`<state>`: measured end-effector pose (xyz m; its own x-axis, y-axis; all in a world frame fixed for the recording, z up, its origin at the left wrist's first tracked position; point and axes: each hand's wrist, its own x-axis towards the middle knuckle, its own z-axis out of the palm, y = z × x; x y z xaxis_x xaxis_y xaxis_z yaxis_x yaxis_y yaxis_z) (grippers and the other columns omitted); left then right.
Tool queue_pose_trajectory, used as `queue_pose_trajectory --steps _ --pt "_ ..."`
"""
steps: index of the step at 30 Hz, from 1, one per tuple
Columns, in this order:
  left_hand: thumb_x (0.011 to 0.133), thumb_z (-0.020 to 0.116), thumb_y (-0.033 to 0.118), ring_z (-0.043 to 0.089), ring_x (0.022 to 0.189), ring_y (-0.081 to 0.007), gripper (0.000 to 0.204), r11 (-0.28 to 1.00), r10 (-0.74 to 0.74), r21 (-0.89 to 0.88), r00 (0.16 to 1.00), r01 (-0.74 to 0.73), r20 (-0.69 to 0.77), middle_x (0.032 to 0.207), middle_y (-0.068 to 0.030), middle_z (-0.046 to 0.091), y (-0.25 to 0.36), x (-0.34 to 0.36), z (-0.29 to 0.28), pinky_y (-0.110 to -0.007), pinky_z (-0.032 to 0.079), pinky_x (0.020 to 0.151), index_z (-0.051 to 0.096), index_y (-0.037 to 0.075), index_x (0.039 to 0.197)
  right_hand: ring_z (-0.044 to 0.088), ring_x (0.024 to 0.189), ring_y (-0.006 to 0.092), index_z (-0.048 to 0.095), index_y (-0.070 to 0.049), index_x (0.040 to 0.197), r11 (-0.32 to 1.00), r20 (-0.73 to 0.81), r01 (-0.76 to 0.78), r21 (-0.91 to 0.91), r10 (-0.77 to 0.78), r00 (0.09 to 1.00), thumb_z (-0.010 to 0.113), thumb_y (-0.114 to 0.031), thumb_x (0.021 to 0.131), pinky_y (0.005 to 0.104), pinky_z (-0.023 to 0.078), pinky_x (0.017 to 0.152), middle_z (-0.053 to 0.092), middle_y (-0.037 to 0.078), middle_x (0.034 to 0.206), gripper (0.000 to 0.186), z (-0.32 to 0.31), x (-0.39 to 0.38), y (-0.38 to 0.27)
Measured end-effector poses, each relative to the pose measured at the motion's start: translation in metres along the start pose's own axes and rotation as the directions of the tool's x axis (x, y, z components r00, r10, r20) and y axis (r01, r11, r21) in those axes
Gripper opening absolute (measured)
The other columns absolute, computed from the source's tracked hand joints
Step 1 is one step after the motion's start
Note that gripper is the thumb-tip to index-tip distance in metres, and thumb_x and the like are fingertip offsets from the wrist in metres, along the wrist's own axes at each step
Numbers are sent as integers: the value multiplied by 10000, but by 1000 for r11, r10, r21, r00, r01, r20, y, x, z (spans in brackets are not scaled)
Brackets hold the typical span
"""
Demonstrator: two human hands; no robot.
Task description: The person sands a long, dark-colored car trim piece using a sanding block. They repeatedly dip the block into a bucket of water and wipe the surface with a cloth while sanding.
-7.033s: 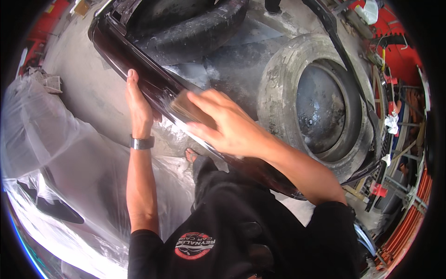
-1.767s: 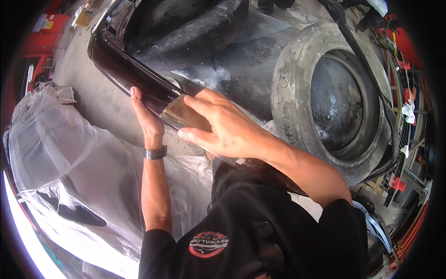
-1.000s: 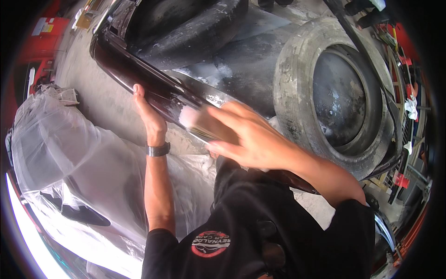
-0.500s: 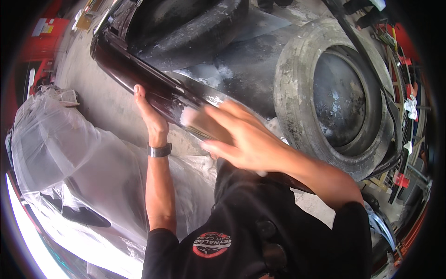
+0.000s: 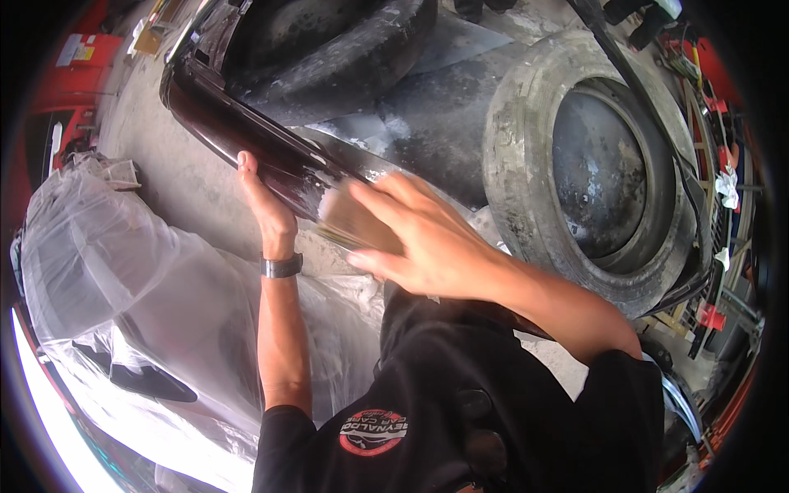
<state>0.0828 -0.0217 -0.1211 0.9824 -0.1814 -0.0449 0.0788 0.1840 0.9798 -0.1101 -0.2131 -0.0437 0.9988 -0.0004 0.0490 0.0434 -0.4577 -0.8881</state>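
- Dark panel [image 5: 238, 119], head view: slants from far left to near right.
- Left hand [image 5: 269, 205] at its left edge, fingers hidden, grip unclear.
- Right hand [image 5: 431, 242] clamped on brown block [image 5: 359, 225] over it: likely rubbing, calling next for even pressure.

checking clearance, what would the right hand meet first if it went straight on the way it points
With the tan block in it, the right hand would likely meet the dark curved panel first, at its pale scuffed patch; the left hand looks off that line, though depth is unclear.
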Motion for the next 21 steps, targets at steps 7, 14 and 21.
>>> queue_pose_trajectory --steps 7,14,21 --pt "1117 469 504 578 1160 -167 449 998 -52 -40 998 51 -20 1231 -31 553 -2 -1 6 -351 476 1044 489 86 1280 572 1208 435 514 110 1459 993 -68 37 -116 -45 997 830 -325 926 480 496 1025 564 269 1291 758 10 16 -7" --pt "1108 506 488 599 1229 -145 429 999 48 14 989 -47 -141 1294 -4 616 -23 9 -9 -343 490 1071 565 121 1323 589 1248 433 503 111 1495 1000 1 8 -10 -8 1000 792 -324 964 484 492 1072 562 277 1361 745 -11 -60 14" --pt "1110 488 493 637 1154 -165 441 999 -50 -1 998 50 42 1242 -15 631 8 -4 8 -360 511 1034 552 112 1323 601 1159 432 523 133 1454 1000 42 -24 -3 24 999 754 -375 995 493 507 984 582 269 1242 723 -5 15 2"
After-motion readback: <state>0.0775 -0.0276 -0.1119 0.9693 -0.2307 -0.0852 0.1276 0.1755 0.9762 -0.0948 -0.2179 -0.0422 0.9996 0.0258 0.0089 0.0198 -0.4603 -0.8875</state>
